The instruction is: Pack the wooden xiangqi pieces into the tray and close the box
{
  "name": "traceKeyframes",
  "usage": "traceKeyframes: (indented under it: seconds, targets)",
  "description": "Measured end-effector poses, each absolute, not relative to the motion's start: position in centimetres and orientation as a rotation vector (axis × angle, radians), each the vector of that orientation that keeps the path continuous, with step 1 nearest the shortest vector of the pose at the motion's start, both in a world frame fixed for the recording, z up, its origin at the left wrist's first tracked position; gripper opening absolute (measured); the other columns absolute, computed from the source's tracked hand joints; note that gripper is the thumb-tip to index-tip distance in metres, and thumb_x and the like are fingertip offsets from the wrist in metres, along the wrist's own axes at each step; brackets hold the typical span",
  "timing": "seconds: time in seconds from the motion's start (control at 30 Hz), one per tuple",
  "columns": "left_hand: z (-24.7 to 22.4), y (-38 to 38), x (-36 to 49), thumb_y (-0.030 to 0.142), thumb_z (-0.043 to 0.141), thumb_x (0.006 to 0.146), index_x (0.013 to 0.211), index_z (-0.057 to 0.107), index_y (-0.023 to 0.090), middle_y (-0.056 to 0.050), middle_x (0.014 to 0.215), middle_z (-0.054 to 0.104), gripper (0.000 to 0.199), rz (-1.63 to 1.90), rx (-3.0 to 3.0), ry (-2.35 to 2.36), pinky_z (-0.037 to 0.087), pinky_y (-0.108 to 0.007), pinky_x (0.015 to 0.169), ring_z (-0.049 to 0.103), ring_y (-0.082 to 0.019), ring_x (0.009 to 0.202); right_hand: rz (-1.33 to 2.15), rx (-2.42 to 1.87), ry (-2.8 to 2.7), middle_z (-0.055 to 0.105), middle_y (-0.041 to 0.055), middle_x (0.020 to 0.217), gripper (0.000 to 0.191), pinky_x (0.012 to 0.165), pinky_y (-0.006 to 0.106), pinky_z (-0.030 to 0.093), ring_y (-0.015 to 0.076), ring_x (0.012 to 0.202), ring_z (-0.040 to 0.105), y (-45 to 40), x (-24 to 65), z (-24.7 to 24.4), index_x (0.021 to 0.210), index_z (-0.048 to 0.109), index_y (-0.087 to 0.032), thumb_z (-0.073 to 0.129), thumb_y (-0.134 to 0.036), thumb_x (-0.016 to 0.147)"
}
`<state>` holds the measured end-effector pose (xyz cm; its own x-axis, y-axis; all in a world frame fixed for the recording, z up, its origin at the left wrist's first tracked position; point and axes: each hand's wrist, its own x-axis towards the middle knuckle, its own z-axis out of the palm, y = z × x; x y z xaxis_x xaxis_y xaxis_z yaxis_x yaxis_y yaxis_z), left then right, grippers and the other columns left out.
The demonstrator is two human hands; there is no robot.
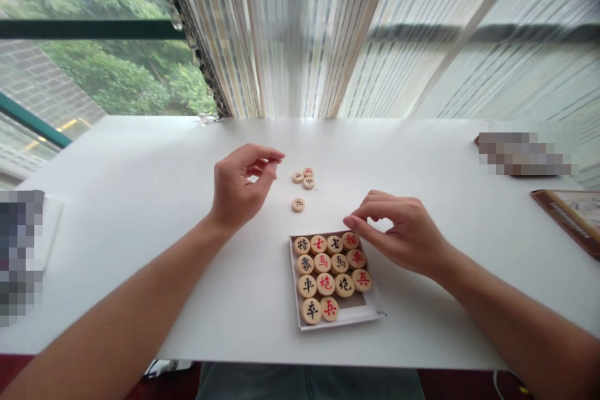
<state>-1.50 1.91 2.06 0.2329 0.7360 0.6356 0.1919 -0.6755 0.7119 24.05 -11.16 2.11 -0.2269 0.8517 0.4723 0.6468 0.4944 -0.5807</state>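
Observation:
A shallow white box [296, 300] holds several round wooden pieces with black or red characters, in rows; its front right corner shows bare bottom. Beyond the box lie a single black-marked piece [298, 204] and a small cluster of three pieces [308, 182], one of them red-marked. My left hand [246, 184] hovers left of the cluster, thumb and forefinger apart at the tips, with nothing visible in it. At the box's back right corner is my right hand [398, 228], its thumb and fingertips brought together; whatever they may pinch is too small to make out.
The white table [225, 319] reaches back to a striped curtain [300, 31] and a window. A brown-edged flat item [569, 219] lies at the right. Blurred-out objects stand at the far left and back right.

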Motion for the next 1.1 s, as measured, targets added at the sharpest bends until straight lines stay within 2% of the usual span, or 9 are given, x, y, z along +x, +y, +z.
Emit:
traceKeyframes:
  seconds: [0.33, 0.43, 0.57, 0.67, 0.77, 0.87, 1.1]
  targets:
    - [1.9, 5.8, -3.7, 0.024, 0.066, 0.087, 0.101, 0.082, 0.016, -0.006, 0.092, 0.081, 0.023, 1.419, 1.973, 1.22, 0.059, -0.026, 0.07, 0.074, -0.015, 0.075, 0.406, -1.537, -1.715, 0.071, 0.001, 0.07, 0.029, 0.059, 0.031, 0.042, 0.015, 0.061, 0.052, -9.9, 25.2, 0.9, 0.08, 0.075, -0.021, 0.068, -0.041, 0.099]
    - [1.7, 6.6, -4.3, 0.025, 0.065, 0.086, 0.102, 0.082, 0.017, -0.006, 0.097, 0.082, 0.025, 1.263, 2.035, 1.368, 0.058, -0.029, 0.073, 0.072, -0.016, 0.074, 0.432, -1.558, -1.715, 0.071, 0.0012, 0.071, 0.028, 0.059, 0.032, 0.042, 0.0156, 0.061, 0.053, -9.8, 25.2, 0.8, 0.081, 0.076, -0.022, 0.067, -0.042, 0.099]
    - [1.1, 7.0, -4.6, 0.025, 0.067, 0.087, 0.11, 0.084, 0.018, -0.008, 0.105, 0.082, 0.029, 0.979, 2.178, 1.503, 0.058, -0.035, 0.087, 0.072, -0.019, 0.08, 0.441, -1.568, -1.728, 0.072, 0.0014, 0.071, 0.028, 0.06, 0.032, 0.042, 0.0159, 0.062, 0.054, -9.8, 25.3, 0.7, 0.082, 0.077, -0.022, 0.067, -0.042, 0.098]
    - [1.0, 6.9, -4.6, 0.035, 0.073, 0.087, 0.118, 0.083, 0.019, -0.01, 0.112, 0.079, 0.036, 0.83, 2.246, 1.519, 0.058, -0.039, 0.094, 0.071, -0.021, 0.084, 0.45, -1.587, -1.731, 0.073, 0.0016, 0.072, 0.028, 0.06, 0.033, 0.043, 0.0159, 0.062, 0.054, -9.7, 25.4, 0.7, 0.083, 0.077, -0.022, 0.067, -0.043, 0.098]
    - [1.1, 6.6, -4.4, 0.044, 0.072, 0.089, 0.124, 0.081, 0.02, -0.011, 0.117, 0.075, 0.043, 0.751, 2.314, 1.47, 0.057, -0.04, 0.096, 0.07, -0.022, 0.088, 0.456, -1.6, -1.742, 0.074, 0.0018, 0.074, 0.028, 0.06, 0.032, 0.043, 0.016, 0.063, 0.055, -9.7, 25.5, 0.6, 0.084, 0.078, -0.021, 0.066, -0.043, 0.098]
    - [1.1, 6.2, -4.3, 0.042, 0.068, 0.091, 0.128, 0.08, 0.02, -0.011, 0.122, 0.071, 0.045, 0.677, 2.376, 1.419, 0.057, -0.038, 0.094, 0.068, -0.022, 0.091, 0.452, -1.595, -1.759, 0.074, 0.002, 0.073, 0.027, 0.06, 0.032, 0.044, 0.0159, 0.062, 0.055, -9.7, 25.5, 0.7, 0.084, 0.078, -0.021, 0.066, -0.041, 0.097]
    - [0.8, 6.3, -4.1, 0.039, 0.067, 0.094, 0.111, 0.079, 0.018, -0.012, 0.117, 0.071, 0.03, 0.705, 2.393, 1.349, 0.056, -0.038, 0.093, 0.066, -0.023, 0.093, 0.45, -1.58, -1.773, 0.074, 0.0031, 0.071, 0.026, 0.058, 0.032, 0.043, 0.016, 0.06, 0.054, -9.7, 25.5, 0.7, 0.083, 0.077, -0.021, 0.067, -0.04, 0.097]
